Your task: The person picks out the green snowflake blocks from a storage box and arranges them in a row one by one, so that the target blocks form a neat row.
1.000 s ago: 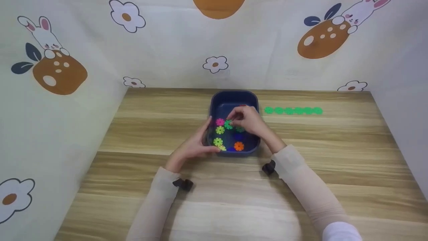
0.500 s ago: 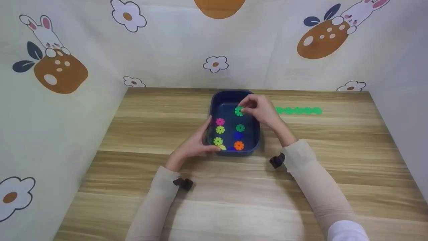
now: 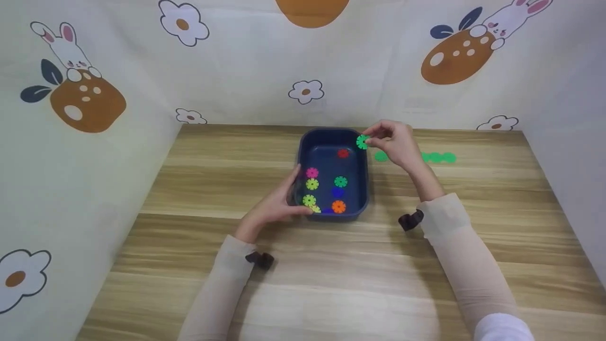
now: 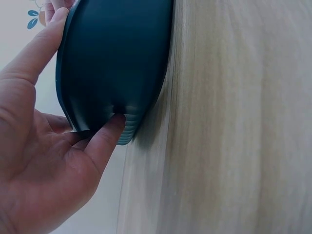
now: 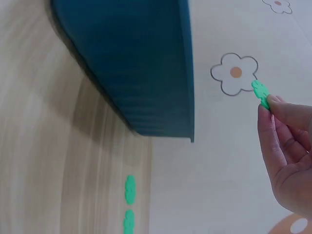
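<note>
A dark blue plastic box (image 3: 326,163) stands on the table with several flower-shaped discs inside. My left hand (image 3: 274,203) holds the box at its near left corner, the thumb over the near rim and the fingers along the left wall. In the left wrist view that hand (image 4: 53,151) grips the box's wall (image 4: 117,53) from outside. Between thumb and forefinger my right hand (image 3: 396,144) pinches a green notched disc (image 3: 362,141), raised by the box's far right corner. The right wrist view shows this disc (image 5: 261,93) edge-on, at the fingertips.
A row of green discs (image 3: 442,157) lies on the table right of the box, partly behind my right hand. Inside the box are a red disc (image 3: 343,153), a pink one (image 3: 312,173), an orange one (image 3: 338,206) and others. A printed cloth (image 3: 246,90) hangs behind.
My right hand has lifted the green disc from inside the box and carried it right and away from me, to the far right rim. My left hand stays on the box.
</note>
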